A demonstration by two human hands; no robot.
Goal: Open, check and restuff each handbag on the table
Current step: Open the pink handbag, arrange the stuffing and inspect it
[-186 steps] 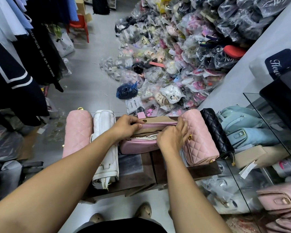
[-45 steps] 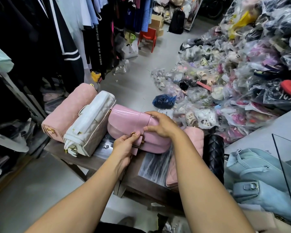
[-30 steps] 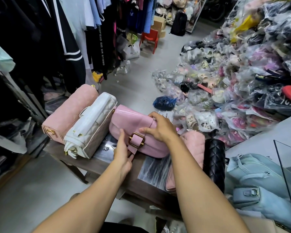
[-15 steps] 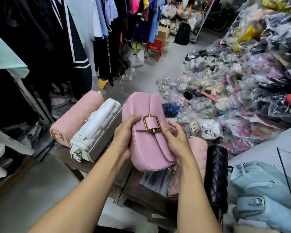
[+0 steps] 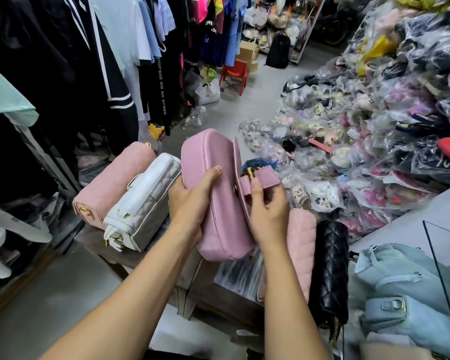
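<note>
Cluttered stockroom, grey floor. Clothes rack (image 5: 109,61) on the left, big heap of plastic-bagged shoes (image 5: 374,120) on the right, red chair (image 5: 235,72) at the back.

Low wooden table (image 5: 218,294) in front holds a row of bags. From the left: pink quilted bag (image 5: 115,178), then white quilted bag (image 5: 146,201) touching it. On the right, a second pink quilted bag (image 5: 302,242) and a black quilted bag (image 5: 330,268) lie side by side. Light blue bags (image 5: 400,276) are stacked off the right edge.

Smooth pink handbag (image 5: 218,209) is off the table, held up on end between both hands, over the gap between the white bag and the second pink one.

Left hand (image 5: 190,201) grips the bag body from the left side, thumb laid across the facing panel. Right hand (image 5: 268,214) pinches the flap strap (image 5: 266,176), thumb on top, fingers curled under. Flap stands clear of the body. The gold buckle (image 5: 250,172) is mostly hidden by the strap and blurred, so it's probably unfastened but I can't confirm. Bag interior isn't visible from this angle.
</note>
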